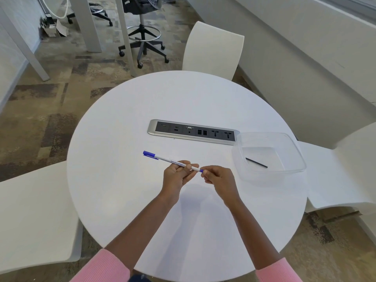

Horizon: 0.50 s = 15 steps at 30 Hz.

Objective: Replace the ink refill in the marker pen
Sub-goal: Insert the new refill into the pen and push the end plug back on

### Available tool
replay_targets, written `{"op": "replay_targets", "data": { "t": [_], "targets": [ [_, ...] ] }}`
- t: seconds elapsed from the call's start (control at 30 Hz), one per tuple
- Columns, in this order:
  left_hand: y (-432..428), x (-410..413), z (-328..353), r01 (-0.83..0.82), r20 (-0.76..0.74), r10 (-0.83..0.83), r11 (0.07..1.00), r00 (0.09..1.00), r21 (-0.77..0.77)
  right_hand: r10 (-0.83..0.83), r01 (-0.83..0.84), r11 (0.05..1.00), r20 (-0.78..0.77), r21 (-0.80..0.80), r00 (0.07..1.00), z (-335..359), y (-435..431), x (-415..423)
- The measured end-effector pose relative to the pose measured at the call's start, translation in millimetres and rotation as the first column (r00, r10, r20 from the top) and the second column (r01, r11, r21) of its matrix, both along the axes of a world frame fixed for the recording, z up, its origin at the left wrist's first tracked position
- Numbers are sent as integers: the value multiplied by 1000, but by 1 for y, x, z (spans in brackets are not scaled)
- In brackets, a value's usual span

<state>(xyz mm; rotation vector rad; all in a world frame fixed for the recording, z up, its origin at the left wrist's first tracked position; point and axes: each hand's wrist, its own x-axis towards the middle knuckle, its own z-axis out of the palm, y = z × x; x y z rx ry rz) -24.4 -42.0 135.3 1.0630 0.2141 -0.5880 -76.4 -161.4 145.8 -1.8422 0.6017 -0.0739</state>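
A white marker pen [168, 159] with a blue cap at its far left end is held above the round white table [122, 180]. My left hand [177, 176] grips the barrel near its right end. My right hand [217, 178] pinches the small blue end plug [201, 170] at the pen's right tip. A thin black ink refill [256, 162] lies inside a clear plastic container [293, 143] to the right, apart from both hands.
A silver power and data socket strip [152, 129] is set into the table's middle. White chairs stand at the left [36, 216], far side [213, 49] and right [341, 176]. A black office stool [142, 37] stands on the carpet beyond.
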Motion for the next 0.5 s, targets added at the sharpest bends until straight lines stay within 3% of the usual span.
{"op": "replay_targets", "data": {
  "t": [0.1, 0.23, 0.5],
  "targets": [
    [-1, 2, 0, -6, -32, 6, 1000, 999, -25, 12, 0, 972, 51, -235, 999, -7, 6, -8],
    [-2, 2, 1, -10, -70, 7, 999, 998, -48, 125, -37, 828, 120, -560, 985, -18, 7, -14],
    [-4, 0, 6, 6, -93, -14, 996, 996, -84, 201, -16, 675, 164, -738, 966, -20, 4, -9]
  ]
}}
